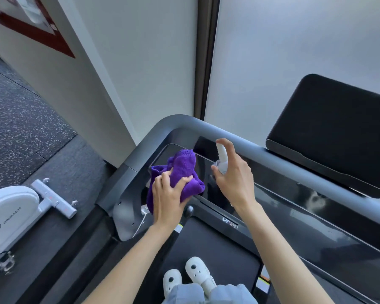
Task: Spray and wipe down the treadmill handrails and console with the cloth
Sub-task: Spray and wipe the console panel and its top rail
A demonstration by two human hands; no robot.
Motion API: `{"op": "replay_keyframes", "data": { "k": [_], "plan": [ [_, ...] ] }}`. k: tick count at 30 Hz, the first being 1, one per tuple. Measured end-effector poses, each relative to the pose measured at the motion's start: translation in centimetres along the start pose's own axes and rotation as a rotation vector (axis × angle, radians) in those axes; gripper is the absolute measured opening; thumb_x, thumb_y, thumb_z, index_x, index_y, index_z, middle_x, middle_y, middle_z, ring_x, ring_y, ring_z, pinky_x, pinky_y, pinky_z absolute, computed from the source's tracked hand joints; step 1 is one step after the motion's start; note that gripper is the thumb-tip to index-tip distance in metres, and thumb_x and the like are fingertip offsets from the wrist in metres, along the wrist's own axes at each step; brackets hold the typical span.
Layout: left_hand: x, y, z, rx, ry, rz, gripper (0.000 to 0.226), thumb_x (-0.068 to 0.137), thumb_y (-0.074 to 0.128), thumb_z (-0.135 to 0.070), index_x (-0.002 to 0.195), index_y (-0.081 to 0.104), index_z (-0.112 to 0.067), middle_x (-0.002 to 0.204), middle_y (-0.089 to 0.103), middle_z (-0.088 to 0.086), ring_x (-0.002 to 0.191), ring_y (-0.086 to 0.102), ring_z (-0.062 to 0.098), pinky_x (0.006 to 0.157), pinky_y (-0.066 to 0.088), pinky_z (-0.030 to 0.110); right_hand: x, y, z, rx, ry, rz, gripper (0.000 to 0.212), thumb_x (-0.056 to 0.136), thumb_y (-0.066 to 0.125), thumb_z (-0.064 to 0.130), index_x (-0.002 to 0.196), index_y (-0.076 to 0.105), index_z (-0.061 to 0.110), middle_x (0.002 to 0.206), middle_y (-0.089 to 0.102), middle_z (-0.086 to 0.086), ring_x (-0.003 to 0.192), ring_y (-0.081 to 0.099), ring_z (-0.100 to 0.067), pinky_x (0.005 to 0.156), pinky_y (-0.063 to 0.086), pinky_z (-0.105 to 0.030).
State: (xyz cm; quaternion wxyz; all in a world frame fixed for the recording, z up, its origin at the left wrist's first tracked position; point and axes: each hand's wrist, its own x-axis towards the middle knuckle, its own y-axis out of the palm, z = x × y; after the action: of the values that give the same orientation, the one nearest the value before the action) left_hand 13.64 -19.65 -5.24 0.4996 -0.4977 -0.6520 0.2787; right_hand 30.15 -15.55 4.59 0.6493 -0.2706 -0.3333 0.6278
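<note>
Looks like we're early on: our right hand (234, 183) grips the spray bottle (222, 160) mid-frame, forefinger on the nozzle top, aimed at the console (272, 200). Our left hand (168, 197) bunches the purple cloth (182, 170) against the console's left end. Can't tell what's wiped yet. The handrail (261, 154) curves close above, wall tight behind, floor open at left

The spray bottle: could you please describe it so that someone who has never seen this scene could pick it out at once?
Start at the grey handrail that curves round the treadmill's glossy black console. Just below that rail, over the console's left part, the right hand grips a small spray bottle with a finger on top. It is white and translucent, unlike the purple cloth held in the left hand beside it.
</note>
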Motion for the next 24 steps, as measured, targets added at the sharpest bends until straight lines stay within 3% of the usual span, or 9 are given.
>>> {"op": "replay_keyframes", "data": {
  "k": [2,5,10,14,20,24],
  "plan": [
    [1.0,0.2,0.0,0.034,0.000,-0.032,0.058,0.068,0.085,-0.028,0.116,0.054,-0.031,0.112,0.051,0.016,0.098,0.045,0.033,0.084,0.046,0.049,0.0,0.0,-0.1,-0.003,-0.008,-0.003,0.057,0.086,0.061,0.012,0.129,0.033,0.036,0.093,0.062,0.006,0.071,0.053,-0.020,0.061,0.043,-0.033],
    [6.2,1.2,-0.2,0.090,-0.107,-0.069,0.041,0.084,0.064,-0.048,0.118,0.058,-0.026,0.109,0.051,0.019,0.097,0.048,0.036,0.085,0.044,0.049,-0.3,-0.1,-0.7,0.003,0.003,0.006,0.058,0.085,0.061,0.012,0.128,0.032,0.037,0.094,0.063,0.006,0.072,0.052,-0.019,0.063,0.045,-0.032],
    [12.0,3.6,-0.9,0.146,-0.187,-0.066,0.045,0.089,0.043,-0.058,0.125,0.041,-0.030,0.111,0.050,0.021,0.094,0.050,0.036,0.083,0.043,0.045,-1.0,-0.2,-1.8,0.026,0.048,-0.001,0.059,0.086,0.061,0.013,0.130,0.032,0.039,0.095,0.063,0.008,0.075,0.052,-0.018,0.066,0.048,-0.033],
    [11.5,3.9,-2.0,0.143,-0.257,-0.074,0.041,0.090,0.048,-0.058,0.120,0.044,-0.031,0.116,0.050,0.022,0.098,0.051,0.038,0.084,0.042,0.045,-1.5,-0.6,-2.5,0.035,0.063,-0.035,0.060,0.085,0.062,0.012,0.129,0.032,0.040,0.094,0.063,0.009,0.076,0.054,-0.020,0.068,0.048,-0.034],
    [4.6,3.0,-4.7,0.059,0.114,-0.006,0.036,0.079,0.075,-0.043,0.109,0.064,-0.027,0.118,0.052,0.019,0.103,0.050,0.036,0.088,0.042,0.047,-1.4,-1.5,-2.4,0.034,0.083,-0.064,0.059,0.085,0.064,0.015,0.128,0.032,0.040,0.093,0.064,0.007,0.075,0.058,-0.025,0.065,0.051,-0.038],
    [8.7,3.3,-2.7,0.093,0.031,-0.027,0.040,0.080,0.072,-0.045,0.112,0.057,-0.027,0.117,0.050,0.023,0.100,0.050,0.040,0.088,0.043,0.049,-1.8,-2.8,-3.2,-0.002,0.068,-0.073,0.059,0.085,0.062,0.012,0.128,0.033,0.038,0.092,0.064,0.008,0.074,0.057,-0.025,0.066,0.051,-0.039]
  ]
}}
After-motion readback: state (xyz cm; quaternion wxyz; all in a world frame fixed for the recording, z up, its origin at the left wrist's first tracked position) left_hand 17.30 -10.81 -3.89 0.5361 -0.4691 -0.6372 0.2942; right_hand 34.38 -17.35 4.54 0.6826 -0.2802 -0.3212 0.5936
